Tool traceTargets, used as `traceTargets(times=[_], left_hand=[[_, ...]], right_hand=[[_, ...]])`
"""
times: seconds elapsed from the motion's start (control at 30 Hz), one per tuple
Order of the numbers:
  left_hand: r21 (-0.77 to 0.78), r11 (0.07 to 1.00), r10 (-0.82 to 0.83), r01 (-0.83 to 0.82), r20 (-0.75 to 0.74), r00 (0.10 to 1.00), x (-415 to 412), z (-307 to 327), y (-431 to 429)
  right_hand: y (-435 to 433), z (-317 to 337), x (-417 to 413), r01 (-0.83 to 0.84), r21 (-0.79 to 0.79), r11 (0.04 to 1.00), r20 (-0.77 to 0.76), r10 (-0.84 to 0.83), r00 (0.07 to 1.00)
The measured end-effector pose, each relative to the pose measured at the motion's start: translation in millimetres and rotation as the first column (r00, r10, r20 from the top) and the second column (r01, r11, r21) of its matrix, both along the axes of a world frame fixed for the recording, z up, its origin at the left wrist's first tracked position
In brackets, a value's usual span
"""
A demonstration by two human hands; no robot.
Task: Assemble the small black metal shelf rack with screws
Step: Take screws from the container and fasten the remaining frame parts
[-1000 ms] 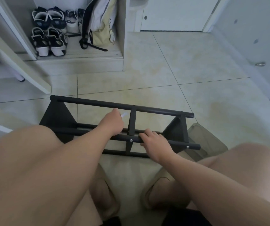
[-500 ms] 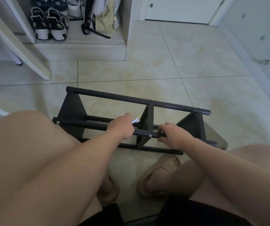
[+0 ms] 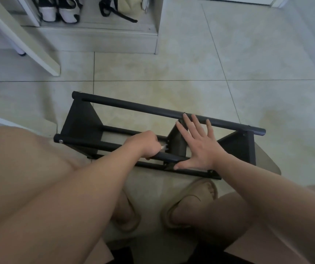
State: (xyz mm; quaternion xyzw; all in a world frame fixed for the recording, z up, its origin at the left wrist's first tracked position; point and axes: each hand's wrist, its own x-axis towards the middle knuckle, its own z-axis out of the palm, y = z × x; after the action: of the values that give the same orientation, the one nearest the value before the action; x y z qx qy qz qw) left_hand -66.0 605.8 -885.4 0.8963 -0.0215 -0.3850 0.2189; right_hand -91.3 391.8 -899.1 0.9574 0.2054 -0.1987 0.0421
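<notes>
The small black metal rack (image 3: pixel 134 107) lies on its side on the tiled floor in front of my knees, with long round bars joined by three triangular brackets. My left hand (image 3: pixel 146 144) grips a small silvery tool (image 3: pixel 164 147) whose tip points at the middle bracket (image 3: pixel 176 143), just above the near bar. My right hand (image 3: pixel 200 147) is spread flat with straight fingers over the middle bracket, fingertips reaching the far bar and thumb by the lower bar. A screw head (image 3: pixel 61 141) shows at the near bar's left end.
A low cabinet shelf (image 3: pixel 99 27) at the back holds shoes (image 3: pixel 59 10) and a bag (image 3: pixel 130 6). A white slanted board (image 3: pixel 25 40) leans at the left. My feet in tan slippers (image 3: pixel 189 202) rest just below the rack. Bare tile stretches to the right.
My right hand has let go of the near bar and now lies flat and spread over the middle bracket. The view tilted further down, and the rack sits closer to me.
</notes>
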Motion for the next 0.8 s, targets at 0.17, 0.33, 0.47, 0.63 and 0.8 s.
traceTargets(times=[0.17,0.33,0.47,0.63,0.8], left_hand=[[-0.098,0.994,0.047,-0.050,-0.034,0.998,8,-19,1],[-0.162,0.986,0.037,-0.040,-0.020,0.999,12,-32,-1],[-0.244,0.970,-0.002,0.008,0.026,1.000,14,-31,-4],[-0.288,0.954,-0.064,0.080,0.064,0.996,18,-25,-11],[-0.353,0.935,-0.007,-0.010,-0.046,0.999,21,-23,-16]], right_hand=[[0,-5,-3,0.071,0.050,0.996,0.016,-0.072,0.997],[-1,-6,-5,0.116,0.097,0.989,0.016,-0.118,0.993],[-1,-8,-5,0.123,0.133,0.983,0.010,-0.126,0.992],[-1,-7,-8,0.137,0.152,0.979,0.018,-0.141,0.990],[0,-6,-10,0.137,0.161,0.977,0.028,-0.143,0.989]])
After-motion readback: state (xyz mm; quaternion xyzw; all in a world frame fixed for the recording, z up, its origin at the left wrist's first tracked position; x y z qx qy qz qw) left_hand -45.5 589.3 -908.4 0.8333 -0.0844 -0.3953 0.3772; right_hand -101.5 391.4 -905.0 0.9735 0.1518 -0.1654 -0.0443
